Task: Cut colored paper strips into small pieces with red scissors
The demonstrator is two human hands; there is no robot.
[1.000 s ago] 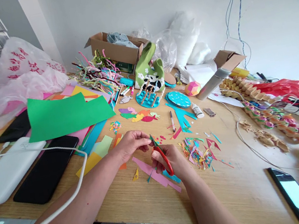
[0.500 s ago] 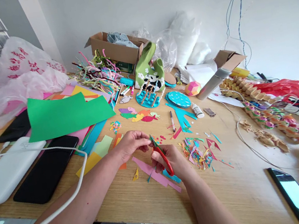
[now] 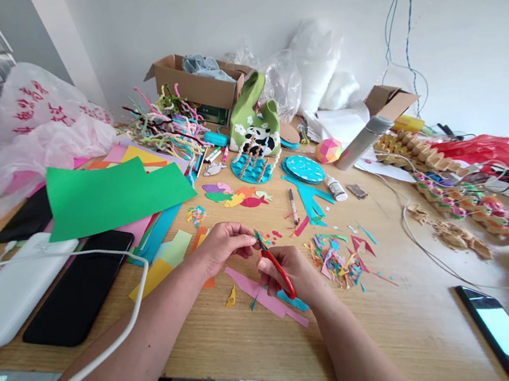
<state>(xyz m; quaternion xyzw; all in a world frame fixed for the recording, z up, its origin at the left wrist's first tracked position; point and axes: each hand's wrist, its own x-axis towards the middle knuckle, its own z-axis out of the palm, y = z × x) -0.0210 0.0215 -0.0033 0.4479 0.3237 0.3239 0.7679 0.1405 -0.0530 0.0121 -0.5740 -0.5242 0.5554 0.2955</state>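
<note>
My right hand (image 3: 288, 271) grips a pair of scissors (image 3: 278, 270) by their red handles. The blades point up and away, reaching the fingertips of my left hand (image 3: 232, 245). Those fingers are pinched together at the blade tips; whatever is between them is too small to make out. Tiny red paper dots (image 3: 276, 234) lie just beyond the blades. Beneath my hands are a pink paper strip (image 3: 257, 292) and a blue paper piece (image 3: 293, 300), partly covered by my right hand. A small yellow paper scrap (image 3: 230, 296) rests on the tabletop near my left wrist.
Mixed paper scraps (image 3: 340, 260) are heaped right of my hands. Paper fish (image 3: 235, 199) lie ahead, before a green panda bag (image 3: 253, 128). Green sheets (image 3: 112, 196), a power bank (image 3: 16, 288) and a black phone (image 3: 78, 294) are left; another phone (image 3: 503, 330) lies right.
Both hands stay almost where they were. At the scissors' blades, a bit of green that showed earlier is hardly visible now.
</note>
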